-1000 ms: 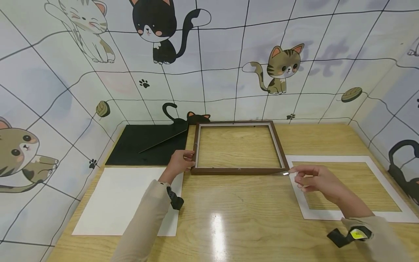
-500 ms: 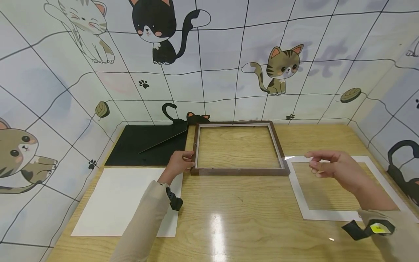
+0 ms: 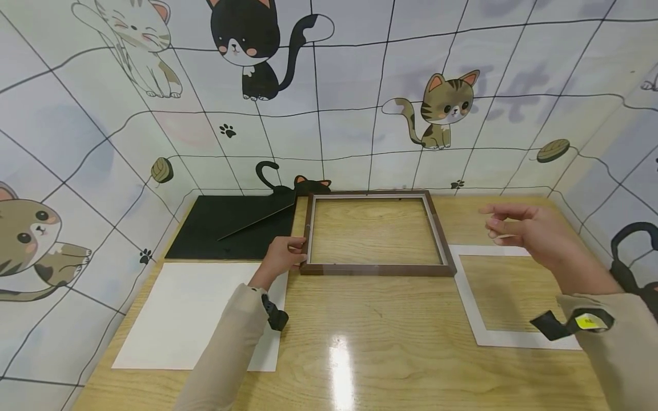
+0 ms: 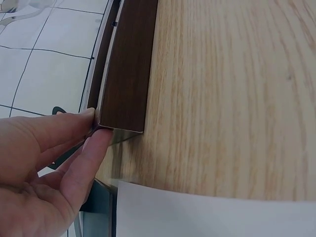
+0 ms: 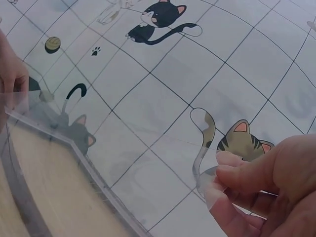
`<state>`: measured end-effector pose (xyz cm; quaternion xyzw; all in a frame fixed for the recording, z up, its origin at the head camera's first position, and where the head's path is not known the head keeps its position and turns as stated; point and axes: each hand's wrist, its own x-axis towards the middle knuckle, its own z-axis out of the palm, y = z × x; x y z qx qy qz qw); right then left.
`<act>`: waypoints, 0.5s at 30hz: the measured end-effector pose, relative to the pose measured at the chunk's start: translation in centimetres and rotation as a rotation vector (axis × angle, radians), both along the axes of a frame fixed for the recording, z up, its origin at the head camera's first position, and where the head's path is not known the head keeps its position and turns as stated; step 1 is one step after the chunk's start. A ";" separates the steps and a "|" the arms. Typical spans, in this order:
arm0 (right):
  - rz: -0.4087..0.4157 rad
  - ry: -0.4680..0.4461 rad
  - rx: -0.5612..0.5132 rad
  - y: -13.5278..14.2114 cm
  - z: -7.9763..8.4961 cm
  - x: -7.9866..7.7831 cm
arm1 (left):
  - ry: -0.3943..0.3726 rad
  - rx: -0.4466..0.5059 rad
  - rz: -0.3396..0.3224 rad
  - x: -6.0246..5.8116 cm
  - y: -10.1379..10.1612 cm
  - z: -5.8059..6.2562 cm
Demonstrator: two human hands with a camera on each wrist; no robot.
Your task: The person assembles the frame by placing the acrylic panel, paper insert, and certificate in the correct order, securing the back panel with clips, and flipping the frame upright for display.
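A brown picture frame (image 3: 377,270) lies flat near the back wall, its opening showing the wooden table. My left hand (image 3: 280,256) holds its left side near the front corner; in the left wrist view, thumb and fingers (image 4: 94,148) grip the corner of the brown rail (image 4: 129,69). My right hand (image 3: 537,235) is raised to the right of the frame. Between its thumb and fingers it pinches the edge of a clear transparent sheet (image 5: 168,168), seen best in the right wrist view. Through the sheet the frame shows, slightly hazed.
A white mat with a cut-out window (image 3: 468,302) lies at right, partly behind the right forearm. At left lie a black board (image 3: 205,228) with a thin diagonal strip and a white sheet (image 3: 169,314). Cat-printed walls (image 3: 349,125) enclose the wooden table (image 3: 390,342).
My right hand has lifted away from the frame's front right corner, moving right, then up and back, carrying the clear sheet. My left hand has stayed on the frame.
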<state>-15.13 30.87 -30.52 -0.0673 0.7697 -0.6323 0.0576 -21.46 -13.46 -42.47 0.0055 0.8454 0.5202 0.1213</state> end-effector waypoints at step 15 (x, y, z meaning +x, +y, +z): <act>-0.123 -0.133 0.034 -1.2 3.7 -4.9 | -0.004 0.001 -0.001 0.0 0.0 0.1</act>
